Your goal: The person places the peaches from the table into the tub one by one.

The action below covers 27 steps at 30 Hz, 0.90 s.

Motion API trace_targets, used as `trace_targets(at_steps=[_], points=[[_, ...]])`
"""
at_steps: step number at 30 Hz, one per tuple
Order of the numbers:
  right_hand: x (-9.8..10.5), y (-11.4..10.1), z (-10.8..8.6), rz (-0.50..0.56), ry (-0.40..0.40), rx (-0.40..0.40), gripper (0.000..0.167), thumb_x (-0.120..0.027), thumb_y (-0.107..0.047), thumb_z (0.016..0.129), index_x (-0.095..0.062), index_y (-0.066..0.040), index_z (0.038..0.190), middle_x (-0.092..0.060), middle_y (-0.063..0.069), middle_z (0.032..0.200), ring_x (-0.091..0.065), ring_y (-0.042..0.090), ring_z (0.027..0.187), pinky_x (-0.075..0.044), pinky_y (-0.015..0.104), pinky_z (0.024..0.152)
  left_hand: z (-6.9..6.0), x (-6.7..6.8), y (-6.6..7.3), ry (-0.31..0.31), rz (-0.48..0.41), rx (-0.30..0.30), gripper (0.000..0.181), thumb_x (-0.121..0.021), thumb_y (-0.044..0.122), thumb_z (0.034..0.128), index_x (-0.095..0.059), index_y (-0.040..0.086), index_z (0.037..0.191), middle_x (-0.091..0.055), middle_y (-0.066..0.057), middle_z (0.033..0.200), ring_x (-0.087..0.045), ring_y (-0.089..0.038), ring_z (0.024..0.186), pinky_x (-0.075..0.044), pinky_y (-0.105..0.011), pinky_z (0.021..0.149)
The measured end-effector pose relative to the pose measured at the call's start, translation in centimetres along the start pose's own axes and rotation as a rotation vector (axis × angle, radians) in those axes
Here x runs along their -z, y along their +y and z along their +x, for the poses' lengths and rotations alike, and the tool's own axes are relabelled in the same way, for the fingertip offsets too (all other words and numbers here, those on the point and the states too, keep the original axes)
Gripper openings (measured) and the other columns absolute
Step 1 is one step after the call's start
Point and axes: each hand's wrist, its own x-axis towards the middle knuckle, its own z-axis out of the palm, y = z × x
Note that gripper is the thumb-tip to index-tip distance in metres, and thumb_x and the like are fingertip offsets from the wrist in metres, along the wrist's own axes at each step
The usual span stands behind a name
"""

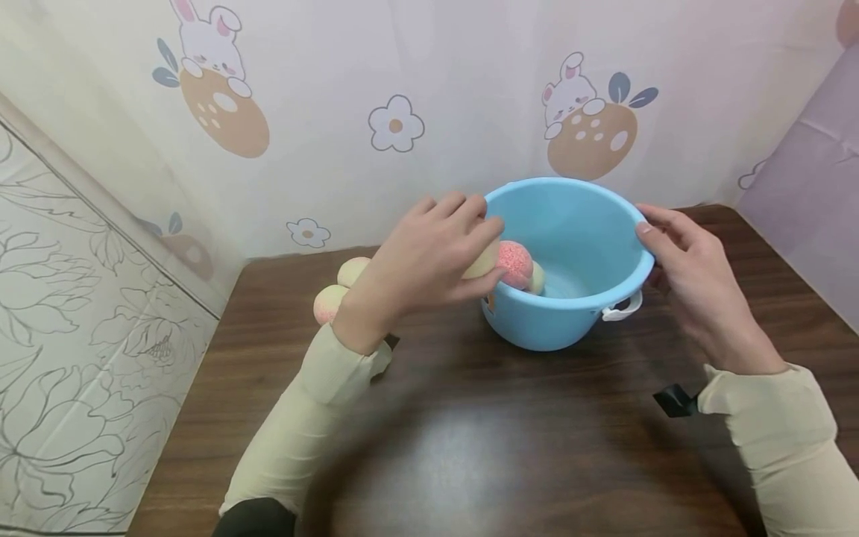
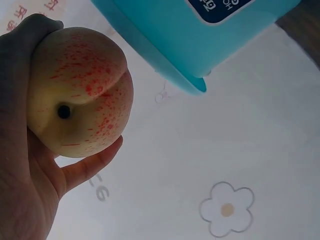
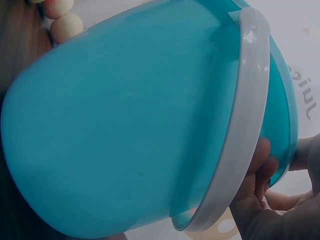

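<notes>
In the head view, the left hand (image 1: pixel 429 250) holds a peach (image 1: pixel 485 262) at the left rim of the blue bucket (image 1: pixel 546 328), its grip curled round the fruit. The right hand (image 1: pixel 701 280) pinches the opposite rim. A pink peach (image 1: pixel 515 263) and a pale one (image 1: pixel 537 278) lie inside; two more peaches (image 1: pixel 329 304) sit on the bench (image 1: pixel 456 462), left of the bucket.

In the left wrist view, the held peach shows red flecks and a dark hole, near the bucket.

In the right wrist view, the right grip straddles the rim beside the white handle (image 3: pixel 240 115).
</notes>
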Motion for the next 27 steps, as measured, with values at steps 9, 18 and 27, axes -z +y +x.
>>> trace_targets(at_steps=[9, 18, 27], points=[[0.0, 0.0, 0.1, 0.035, -0.007, 0.005, 0.057, -0.067, -0.032, 0.102, -0.050, -0.014, 0.153, -0.060, 0.000, 0.119, -0.063, 0.009, 0.087, -0.054, 0.020, 0.065, 2.5, 0.1, 0.7, -0.048, 0.022, -0.056, 0.036, -0.042, 0.044, 0.1023, -0.061, 0.014, 0.098, -0.057, -0.003, 0.089, -0.047, -0.019, 0.076, -0.035, -0.031, 0.060], [-0.1, 0.0, 0.1, 0.025, -0.003, 0.006, 0.057, -0.067, -0.032, 0.102, -0.050, -0.014, 0.153, -0.059, 0.000, 0.118, -0.063, 0.009, 0.087, -0.055, 0.020, 0.065, 4.7, -0.8, 1.3, -0.231, -0.075, -0.085, 0.043, -0.049, 0.053, 0.1025, -0.063, 0.014, 0.115, -0.058, -0.003, 0.101, -0.048, -0.020, 0.085, -0.040, -0.031, 0.067], [-0.1, 0.0, 0.1, 0.023, -0.002, -0.011, 0.058, -0.066, -0.035, 0.102, -0.049, -0.017, 0.154, -0.056, -0.004, 0.127, -0.061, 0.008, 0.101, -0.056, 0.018, 0.070, 7.0, -1.9, 2.3, -0.340, -0.157, -0.122, 0.047, -0.049, 0.053, 0.1032, -0.064, 0.015, 0.126, -0.062, -0.002, 0.107, -0.054, -0.019, 0.094, -0.049, -0.030, 0.080]])
